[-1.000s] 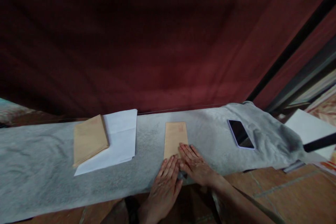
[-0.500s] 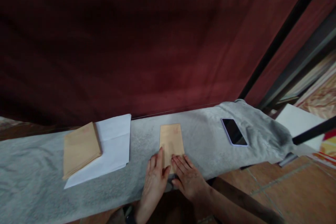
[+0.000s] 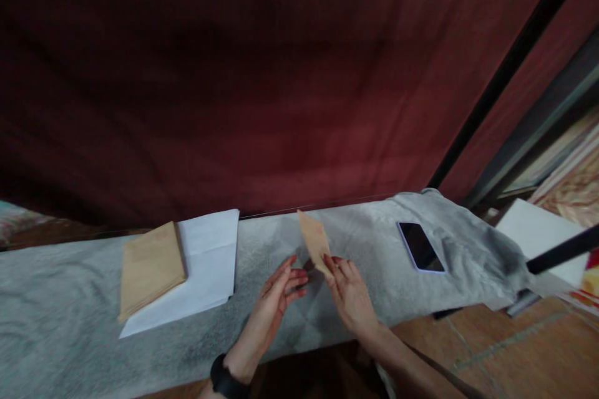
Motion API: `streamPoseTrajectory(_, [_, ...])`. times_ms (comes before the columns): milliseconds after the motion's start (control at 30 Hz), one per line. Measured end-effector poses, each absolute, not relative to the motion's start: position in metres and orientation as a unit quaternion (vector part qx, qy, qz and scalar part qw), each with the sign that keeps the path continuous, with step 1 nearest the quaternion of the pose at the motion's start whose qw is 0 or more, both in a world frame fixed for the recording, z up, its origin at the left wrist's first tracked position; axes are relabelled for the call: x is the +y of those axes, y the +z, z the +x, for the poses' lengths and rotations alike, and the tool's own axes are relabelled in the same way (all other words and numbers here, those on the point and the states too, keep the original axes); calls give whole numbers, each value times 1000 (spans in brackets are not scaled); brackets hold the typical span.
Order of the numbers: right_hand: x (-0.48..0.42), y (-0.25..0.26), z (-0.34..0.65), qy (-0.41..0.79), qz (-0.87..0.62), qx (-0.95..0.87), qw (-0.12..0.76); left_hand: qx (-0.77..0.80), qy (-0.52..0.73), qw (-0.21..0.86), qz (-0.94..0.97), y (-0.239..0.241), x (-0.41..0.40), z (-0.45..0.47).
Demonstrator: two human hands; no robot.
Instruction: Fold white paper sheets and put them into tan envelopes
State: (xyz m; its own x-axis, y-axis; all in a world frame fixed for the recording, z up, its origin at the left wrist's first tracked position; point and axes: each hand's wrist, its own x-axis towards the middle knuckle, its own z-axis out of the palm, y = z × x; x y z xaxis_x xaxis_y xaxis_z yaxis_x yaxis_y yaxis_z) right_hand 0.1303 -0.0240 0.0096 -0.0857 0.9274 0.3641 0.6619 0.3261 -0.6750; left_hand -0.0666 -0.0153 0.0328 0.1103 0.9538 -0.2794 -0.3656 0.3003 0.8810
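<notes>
My right hand (image 3: 349, 296) grips the near end of a tan envelope (image 3: 314, 240) and holds it tilted up off the grey cloth (image 3: 70, 299). Just left of it, my left hand (image 3: 281, 290) hovers with fingers stretched and slightly curled, holding nothing. A black band sits on my left wrist (image 3: 227, 377). Further left, a stack of tan envelopes (image 3: 150, 268) lies on white sheets of paper (image 3: 208, 262).
A dark phone (image 3: 420, 247) lies screen up on the cloth to the right. A dark red curtain (image 3: 234, 87) hangs behind the bench. At the far right sit a white board (image 3: 533, 234) and a dark bar (image 3: 561, 249). Tiled floor shows below right.
The single envelope, flat under both hands before, is now lifted and tilted in my right hand. My left hand has come off it and moved slightly left.
</notes>
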Motion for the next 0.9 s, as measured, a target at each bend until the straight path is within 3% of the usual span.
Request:
streamPoseTrajectory(67, [-15, 17, 136, 312, -537, -584, 522, 444, 465, 696, 320, 34, -20, -60])
streamPoseTrajectory(133, [-13, 16, 130, 440, -499, -444, 600, 447, 425, 723, 313, 28, -24, -52])
streamPoseTrajectory(267, [-25, -12, 101, 566, -470, -349, 581, 419, 407, 757, 294, 13, -31, -38])
streamPoseTrajectory(433, [-26, -51, 104, 475, -514, -463, 543, 461, 411, 724, 309, 7, -28, -43])
streamPoseTrajectory(567, [-5, -54, 139, 337, -580, -503, 545, 500, 347, 699, 375, 7, -26, -59])
streamPoseTrajectory(767, [-8, -26, 145, 225, -501, -793, 263, 539, 280, 660, 443, 0, -27, -75])
streamPoseTrajectory(900, [-18, -23, 137, 136, -435, -873, 175, 617, 244, 527, 532, -1, -31, -81])
